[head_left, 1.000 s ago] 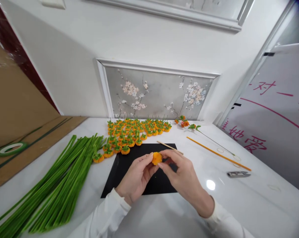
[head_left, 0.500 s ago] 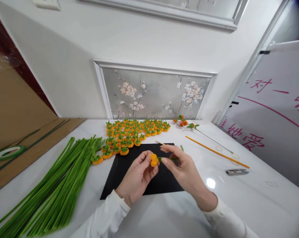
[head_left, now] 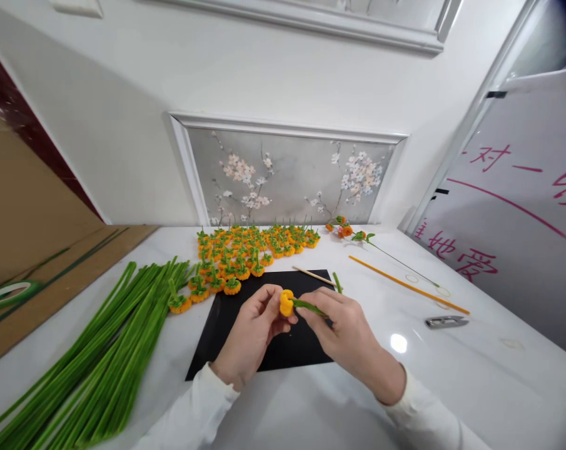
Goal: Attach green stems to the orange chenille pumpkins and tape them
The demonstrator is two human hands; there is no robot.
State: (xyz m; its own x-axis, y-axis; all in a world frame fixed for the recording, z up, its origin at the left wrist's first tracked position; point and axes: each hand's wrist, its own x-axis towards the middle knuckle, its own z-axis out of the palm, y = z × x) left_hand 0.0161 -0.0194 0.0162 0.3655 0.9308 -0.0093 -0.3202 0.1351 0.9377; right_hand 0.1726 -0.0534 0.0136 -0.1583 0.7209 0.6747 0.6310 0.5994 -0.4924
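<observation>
Above the black mat (head_left: 245, 331), my left hand (head_left: 253, 331) is closed, its fingertips pinching a small orange pipe-cleaner flower (head_left: 286, 303). A green pipe-cleaner stem (head_left: 308, 305) meets the flower on its right side. My right hand (head_left: 346, 328) is closed on that stem, thumb and fingers pressed together near the flower. Whether the stem is fixed to the flower I cannot tell. Just past the right fingers lie a thin wooden stick (head_left: 313, 275) and a short green piece (head_left: 338, 282).
Rows of orange pumpkin-like pieces with green tops (head_left: 242, 250) stand behind the mat. Green pipe cleaners (head_left: 109, 356) lie at left, near a roll of green tape (head_left: 10, 294). On the right are an orange pipe cleaner (head_left: 404, 282), thread snips (head_left: 446, 322) and a flower stem (head_left: 399, 262).
The orange flower has turned side-on in my left fingers. My right hand has drawn its fingers in along the green stem, uncovering the wooden stick. The view has shifted slightly.
</observation>
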